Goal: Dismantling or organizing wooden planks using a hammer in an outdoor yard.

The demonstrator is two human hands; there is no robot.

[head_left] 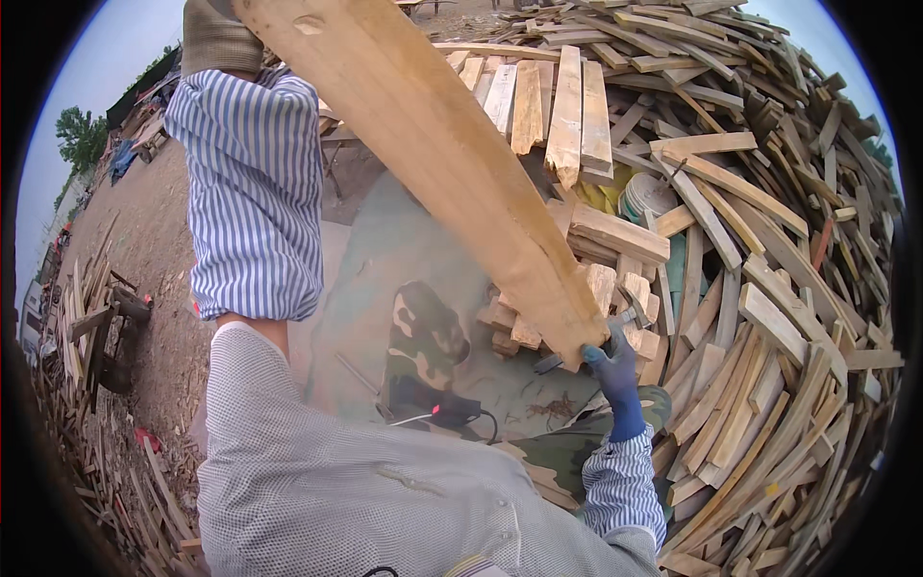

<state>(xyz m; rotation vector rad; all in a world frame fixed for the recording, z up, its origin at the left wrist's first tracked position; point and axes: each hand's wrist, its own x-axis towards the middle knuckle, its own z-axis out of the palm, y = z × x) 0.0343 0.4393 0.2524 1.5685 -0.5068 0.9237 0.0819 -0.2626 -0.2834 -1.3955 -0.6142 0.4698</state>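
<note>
A long, wide wooden plank (423,144) slants across the view from upper left to lower right, close in front of me. My left hand (221,40), in a brown knitted glove, is raised to its upper end and grips it there; the fingers are partly cut off by the frame's edge. At the lower end my right hand (615,373), in a blue glove, is closed on the plank with the thumb against its end face. Dark metal tool parts show beside this hand, perhaps a hammer head (632,310); I cannot tell whether it is held too.
Shorter boards (577,115) lie side by side beyond the plank, with stacked blocks (615,236) below them. A huge heap of loose wood (788,240) curves along the right. A black corded tool (437,404) and a metal rod (358,373) lie near my legs. More scrap wood (91,317) stands at left.
</note>
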